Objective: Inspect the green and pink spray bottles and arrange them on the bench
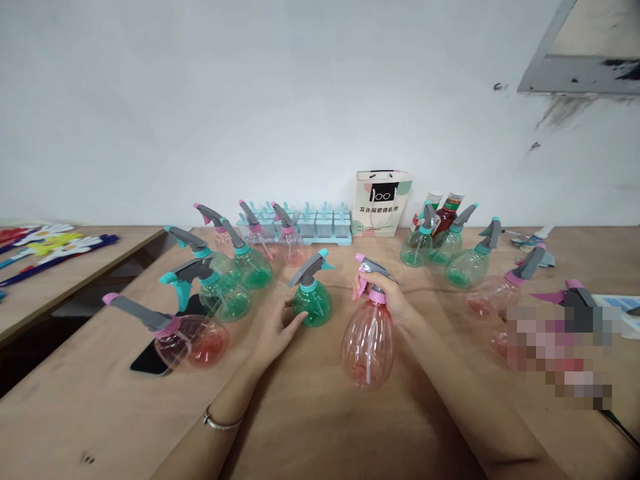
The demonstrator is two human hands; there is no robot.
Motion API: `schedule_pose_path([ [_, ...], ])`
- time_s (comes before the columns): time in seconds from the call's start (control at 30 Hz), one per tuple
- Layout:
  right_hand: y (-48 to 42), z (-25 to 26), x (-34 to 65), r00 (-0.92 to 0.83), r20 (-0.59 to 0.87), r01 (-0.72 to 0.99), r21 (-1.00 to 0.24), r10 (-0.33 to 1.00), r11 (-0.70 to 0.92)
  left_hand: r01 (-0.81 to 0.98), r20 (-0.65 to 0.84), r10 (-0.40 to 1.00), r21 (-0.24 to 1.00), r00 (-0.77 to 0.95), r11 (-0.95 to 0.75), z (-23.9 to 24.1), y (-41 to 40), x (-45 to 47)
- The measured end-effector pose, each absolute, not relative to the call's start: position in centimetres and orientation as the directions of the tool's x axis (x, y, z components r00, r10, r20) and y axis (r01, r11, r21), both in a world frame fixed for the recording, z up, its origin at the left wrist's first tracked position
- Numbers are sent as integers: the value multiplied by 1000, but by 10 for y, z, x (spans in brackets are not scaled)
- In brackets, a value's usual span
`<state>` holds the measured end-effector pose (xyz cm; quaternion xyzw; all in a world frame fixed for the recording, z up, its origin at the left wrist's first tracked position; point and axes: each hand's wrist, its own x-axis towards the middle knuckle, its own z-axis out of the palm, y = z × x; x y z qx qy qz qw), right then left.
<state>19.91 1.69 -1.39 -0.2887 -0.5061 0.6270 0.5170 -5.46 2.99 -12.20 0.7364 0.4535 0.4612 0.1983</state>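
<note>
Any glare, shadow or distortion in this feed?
Head view: pixelation covers part of the far-right spray bottle; the far-left spray bottle leans outward, perhaps from wide-angle distortion; pale highlights streak the held pink spray bottle; a soft shadow darkens the near table.

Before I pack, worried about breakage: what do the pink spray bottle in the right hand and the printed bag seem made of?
Pink spray bottle: probably glossy plastic, perhaps glass; its see-through ribbed body catches highlights. Printed bag: likely matte paper or card; crisp, straight edges.
</note>
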Motion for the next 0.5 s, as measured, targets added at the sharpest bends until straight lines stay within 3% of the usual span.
schedule_pose_path([
  [0.27,14,-9,199,-390,215,-254,-960,895,120,497,502,846,696,178,-517,-120,29,-54],
  [0.5,9,-7,197,-303,208,-288,-950,930,119,510,509,842,683,181,-523,-120,29,-56],
])
